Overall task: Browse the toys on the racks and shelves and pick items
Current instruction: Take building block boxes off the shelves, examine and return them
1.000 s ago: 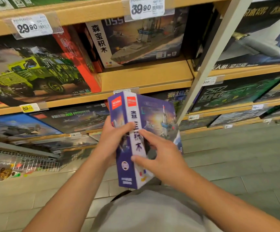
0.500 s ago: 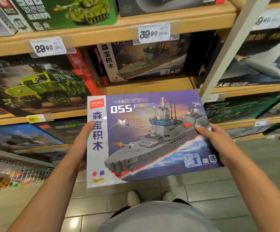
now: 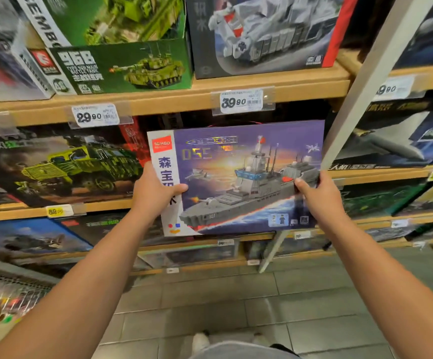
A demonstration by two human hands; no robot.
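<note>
Head view, toy aisle. Purple warship box (image 3: 238,174), front face toward camera, held up w/ both hands in front of the wooden shelf (image 3: 158,99), level w/ the middle tier and below the 39.90 price tag (image 3: 241,101). Box art: grey ship marked 101, "055" print, white side strip w/ red SEMBO logo.

Left hand (image 3: 155,193): closed on the box's left edge, thumb across the white strip, fingers hidden behind. Right hand (image 3: 319,195): closed on the box's right edge, thumb on the front, fingers behind. Both forearms extend up from the lower corners of the frame.

Surroundings: green tank box (image 3: 130,66) marked 968 on the upper tier, left of a grey vehicle box (image 3: 269,35). Green truck box (image 3: 62,167) on the middle tier, just left of the held box, under the 29.90 price tag (image 3: 95,115). White upright post (image 3: 360,92) runs diagonally at right; the held box's right edge lies just beside it, contact not discernible. Further boxes on lower tiers and right bay, blurred, print unreadable. Yellow price tag (image 3: 57,211) on the lower shelf edge, digits unclear. Grey tiled floor (image 3: 236,307) below; shoe tips (image 3: 202,342) at bottom centre.
</note>
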